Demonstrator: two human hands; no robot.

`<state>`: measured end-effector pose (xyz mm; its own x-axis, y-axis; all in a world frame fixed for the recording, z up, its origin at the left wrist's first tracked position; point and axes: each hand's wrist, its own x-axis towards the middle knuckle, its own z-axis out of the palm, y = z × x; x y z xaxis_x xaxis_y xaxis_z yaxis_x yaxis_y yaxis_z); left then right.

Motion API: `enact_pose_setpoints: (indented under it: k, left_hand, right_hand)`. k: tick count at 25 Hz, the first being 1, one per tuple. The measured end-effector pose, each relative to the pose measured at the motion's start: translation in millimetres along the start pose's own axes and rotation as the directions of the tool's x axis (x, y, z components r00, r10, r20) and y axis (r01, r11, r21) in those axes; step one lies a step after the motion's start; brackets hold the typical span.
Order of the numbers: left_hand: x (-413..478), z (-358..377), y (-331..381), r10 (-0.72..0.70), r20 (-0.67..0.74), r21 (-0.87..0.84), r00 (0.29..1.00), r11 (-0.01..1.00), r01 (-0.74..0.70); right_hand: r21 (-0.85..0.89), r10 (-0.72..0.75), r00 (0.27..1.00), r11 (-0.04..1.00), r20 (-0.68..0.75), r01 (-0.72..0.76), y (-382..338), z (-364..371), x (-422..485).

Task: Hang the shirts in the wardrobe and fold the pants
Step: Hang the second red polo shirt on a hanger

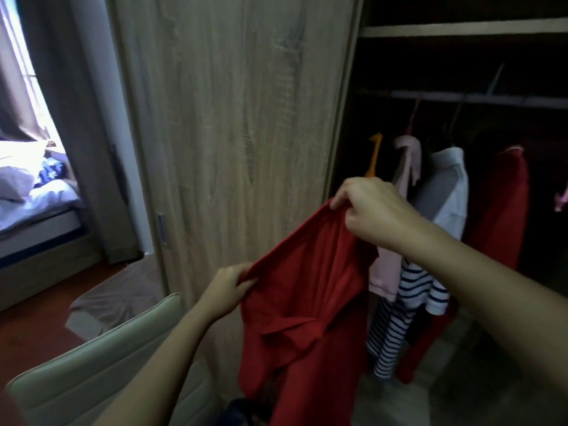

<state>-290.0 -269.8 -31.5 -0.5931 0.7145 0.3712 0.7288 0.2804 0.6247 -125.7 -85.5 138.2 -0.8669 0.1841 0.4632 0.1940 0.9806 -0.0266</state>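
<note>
With our left hand (pixel 229 290) and right hand (pixel 368 210) each pinching the top edge of the limp red cloth shirt (pixel 307 302) before the wood-grain wardrobe (pixel 246 118), we judge a loosened pinch could let it fall.

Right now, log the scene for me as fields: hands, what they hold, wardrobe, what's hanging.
left hand: pinches red shirt's lower edge
right hand: grips its upper edge, higher
red shirt: held spread before the door, no hanger seen in it
wardrobe: open on the right
hanging: pink top, white top, striped top, red top, orange hanger
</note>
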Motion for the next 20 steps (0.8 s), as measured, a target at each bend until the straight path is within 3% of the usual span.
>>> enact_pose_setpoints:
  k: [3, 6, 9, 12, 16, 18, 20]
  left_hand:
    - [20.7, -22.3, 10.3, -0.069, -0.088, 0.006, 0.994, 0.998, 0.070]
    - [39.4, -32.1, 27.2, -0.057, 0.139, 0.020, 0.989, 0.998, 0.054]
    - [48.8, -23.3, 53.9, 0.035, 0.311, -0.195, 0.950, 0.980, 0.028]
    - [63.2, -12.2, 82.0, 0.108, 0.294, -0.319, 0.950, 0.948, -0.009]
    - [79.3, 13.0, 117.4, 0.161, 0.366, -0.310, 0.917, 0.950, -0.043]
    - [85.1, 22.2, 133.6, 0.142, 0.315, -0.322, 0.938, 0.946, -0.035]
    - [85.8, 28.1, 159.0, 0.166, 0.376, -0.402, 0.912, 0.916, -0.001]
  right_hand:
    - [-0.039, 0.150, 0.970, 0.989, 0.194, -0.145, 33.3, 3.2, -29.9]
    - [-0.011, 0.321, 0.910, 0.944, 0.262, -0.329, 62.2, 10.4, -62.5]
    - [0.011, 0.416, 0.880, 0.903, 0.228, -0.429, 85.2, 6.8, -95.6]
    - [0.019, 0.410, 0.877, 0.904, 0.250, -0.428, 106.4, -2.1, -121.5]
    - [0.102, 0.398, 0.867, 0.890, 0.299, -0.444, 133.7, -22.9, -152.4]
    - [0.157, 0.396, 0.872, 0.879, 0.288, -0.451, 142.4, -35.7, -160.1]
    - [0.193, 0.392, 0.888, 0.877, 0.239, -0.440, 152.7, -48.7, -159.3]
